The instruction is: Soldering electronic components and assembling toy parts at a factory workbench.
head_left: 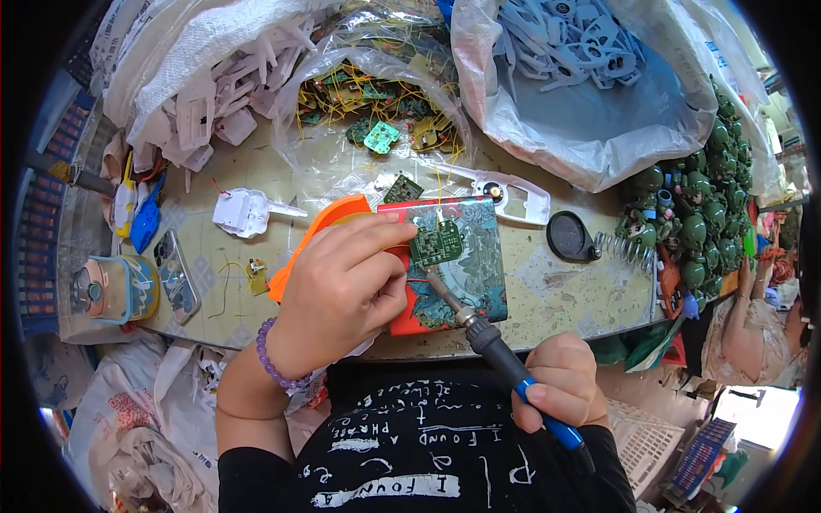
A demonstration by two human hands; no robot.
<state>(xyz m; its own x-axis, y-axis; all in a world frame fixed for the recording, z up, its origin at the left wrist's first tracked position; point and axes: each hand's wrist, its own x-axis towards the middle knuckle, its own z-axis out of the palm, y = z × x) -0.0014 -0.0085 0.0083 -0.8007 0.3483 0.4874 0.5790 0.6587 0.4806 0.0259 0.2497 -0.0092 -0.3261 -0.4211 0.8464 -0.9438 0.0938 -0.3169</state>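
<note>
My left hand (342, 278), with a purple bead bracelet at the wrist, is closed and its fingertips pinch the left edge of a small green circuit board (440, 245). A yellow wire rises from the board's top, and a short red wire shows below my fingers. My right hand (560, 385) grips the blue handle of a soldering iron (492, 346). The iron's tip is at the board's lower left edge; whether it touches is too small to tell. Board and tip are over a red-edged book-like block (479, 295) with a dark teal picture. An orange curved piece (329, 227) lies partly behind my left hand.
Behind are a clear bag of wired boards (376, 103), a sack of white plastic parts (209, 111) and a bag of pale blue-white parts (569, 43). White housings (244, 212), a coil-spring holder (629, 250), green figures (697, 205), a phone (177, 275) and a cup (120, 289) surround the work.
</note>
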